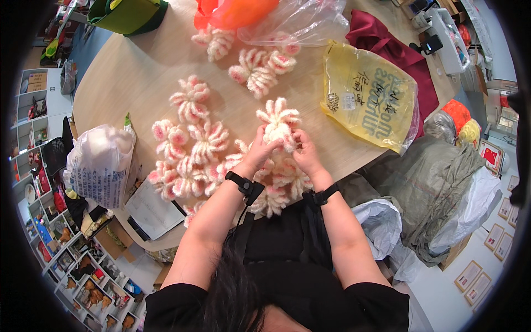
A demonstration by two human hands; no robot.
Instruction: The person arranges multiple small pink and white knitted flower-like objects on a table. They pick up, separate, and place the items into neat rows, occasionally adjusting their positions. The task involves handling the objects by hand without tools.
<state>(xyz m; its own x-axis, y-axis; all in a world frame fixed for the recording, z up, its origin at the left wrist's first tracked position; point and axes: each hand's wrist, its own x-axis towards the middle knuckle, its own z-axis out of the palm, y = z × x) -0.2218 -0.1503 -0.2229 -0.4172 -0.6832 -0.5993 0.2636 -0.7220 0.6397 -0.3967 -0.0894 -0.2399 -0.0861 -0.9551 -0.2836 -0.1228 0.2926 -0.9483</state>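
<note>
Between both hands, a fluffy cream-and-pink plush piece [278, 120] with finger-like petals is held above the near part of the wooden table. My left hand [262, 150] grips its lower left side, thumb across the front. On its lower right, my right hand [304, 150] holds it with bent fingers. Similar fluffy pieces [207, 139] lie in a loose heap to the left, and others [286, 176] lie below my hands, partly hidden by my forearms. Further back, several more [259, 70] lie near the plastic bags.
A yellow plastic bag [369, 99] with writing lies right, over dark red cloth [386, 41]. An orange bag [236, 12], a clear bag [298, 20] and a green container [126, 16] are at the back. A filled white bag [101, 162] and a clipboard [153, 209] are left.
</note>
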